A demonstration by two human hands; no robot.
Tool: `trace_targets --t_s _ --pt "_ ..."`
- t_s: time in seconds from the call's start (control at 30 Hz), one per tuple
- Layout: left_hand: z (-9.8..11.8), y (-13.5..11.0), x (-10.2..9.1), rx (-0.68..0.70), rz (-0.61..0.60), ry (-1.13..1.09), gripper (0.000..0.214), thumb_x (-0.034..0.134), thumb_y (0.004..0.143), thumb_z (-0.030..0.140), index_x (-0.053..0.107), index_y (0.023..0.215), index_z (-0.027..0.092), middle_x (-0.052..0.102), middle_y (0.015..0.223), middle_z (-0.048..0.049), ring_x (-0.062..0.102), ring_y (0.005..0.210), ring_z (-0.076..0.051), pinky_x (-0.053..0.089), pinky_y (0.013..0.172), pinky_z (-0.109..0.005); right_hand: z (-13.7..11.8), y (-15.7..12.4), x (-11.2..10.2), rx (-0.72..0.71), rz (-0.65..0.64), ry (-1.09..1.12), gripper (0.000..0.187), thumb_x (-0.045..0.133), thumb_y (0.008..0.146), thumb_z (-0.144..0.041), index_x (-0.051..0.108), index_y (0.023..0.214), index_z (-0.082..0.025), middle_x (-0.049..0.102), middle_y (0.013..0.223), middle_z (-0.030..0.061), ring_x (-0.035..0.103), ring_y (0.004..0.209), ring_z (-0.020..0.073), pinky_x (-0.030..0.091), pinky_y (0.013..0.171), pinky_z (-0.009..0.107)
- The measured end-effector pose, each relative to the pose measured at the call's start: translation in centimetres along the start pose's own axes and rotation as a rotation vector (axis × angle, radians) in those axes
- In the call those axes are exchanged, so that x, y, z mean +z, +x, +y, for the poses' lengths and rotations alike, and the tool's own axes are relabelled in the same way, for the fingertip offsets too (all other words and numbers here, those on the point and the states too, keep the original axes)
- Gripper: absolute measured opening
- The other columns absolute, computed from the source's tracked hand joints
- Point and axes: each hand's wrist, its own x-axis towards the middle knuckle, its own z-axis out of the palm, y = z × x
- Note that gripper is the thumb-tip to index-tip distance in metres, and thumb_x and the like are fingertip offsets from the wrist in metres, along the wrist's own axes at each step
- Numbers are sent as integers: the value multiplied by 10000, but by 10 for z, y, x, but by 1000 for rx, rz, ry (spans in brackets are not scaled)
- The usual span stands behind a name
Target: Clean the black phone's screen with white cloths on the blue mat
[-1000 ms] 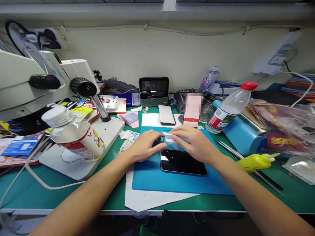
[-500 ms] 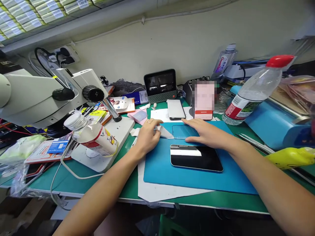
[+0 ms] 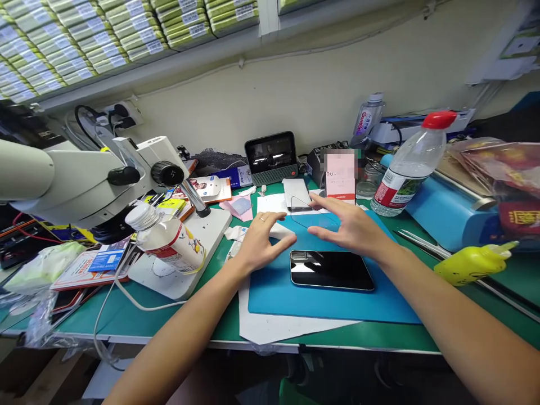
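My right hand (image 3: 343,225) holds a clear glass screen protector (image 3: 314,216) with a thin dark outline by its right side. The glass is raised and tilted above the blue mat (image 3: 270,292). My left hand (image 3: 268,239) is left of it, thumb and index finger apart. A white wipe (image 3: 282,232) shows between that thumb and finger; where it rests is partly hidden. Below both hands a phone (image 3: 331,271) lies screen up on the mat, its black glass reflecting light.
A microscope (image 3: 84,180) and an upright bottle (image 3: 171,242) stand at left. At right are a red-capped bottle (image 3: 405,174), a yellow squeeze bottle (image 3: 472,264) and metal tweezers (image 3: 422,242). Behind the mat are a propped phone (image 3: 341,180), a white flat case (image 3: 295,191) and a small display (image 3: 271,154).
The screen protector has come up off the mat in my right hand and tilted. My left thumb has spread away from its fingers. The view has shifted upward and to the right.
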Motion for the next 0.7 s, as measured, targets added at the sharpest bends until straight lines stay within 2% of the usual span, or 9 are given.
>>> trace_targets --t_s 0.2,0.33,0.43,0.5,0.6,0.7 --pt "11 -2 13 50 -94 -125 791 793 784 559 458 1422 233 607 1378 -123 554 1271 -307 452 1079 -483 -22 -2 15 3 125 559 696 771 811 -508 560 1418 -241 702 1277 109 658 1211 287 529 1064 510" --pt "15 -1 20 85 -32 -186 754 805 788 517 475 1407 241 628 1349 -112 570 1266 -304 470 1062 -462 -34 4 27 -28 264 781 659 804 782 -509 572 1370 -326 693 1225 74 652 1200 282 544 1039 509" --pt "13 -2 19 142 1 -225 658 778 827 450 502 1380 225 660 1282 -98 601 1212 -274 480 1051 -437 -37 7 26 -30 314 837 669 801 781 -507 550 1383 -355 676 1203 63 660 1181 292 534 1037 533" --pt "10 -3 14 154 3 -221 625 779 821 428 532 1352 212 673 1238 -95 611 1174 -270 490 1030 -432 -34 5 18 -9 297 833 716 800 773 -527 519 1414 -373 671 1204 57 677 1151 292 521 1049 547" --pt "6 -7 7 158 -40 -180 563 782 809 430 585 1291 216 677 1205 -86 604 1145 -272 490 1009 -431 -23 -10 -4 44 191 786 801 796 772 -541 449 1479 -400 676 1243 51 661 1197 299 476 1095 573" --pt "5 -9 1 205 -138 -142 540 774 810 452 605 1257 203 676 1150 -84 590 1107 -267 488 986 -423 -8 -39 -24 120 86 668 754 788 784 -526 496 1461 -371 666 1336 65 575 1325 322 406 1154 591"
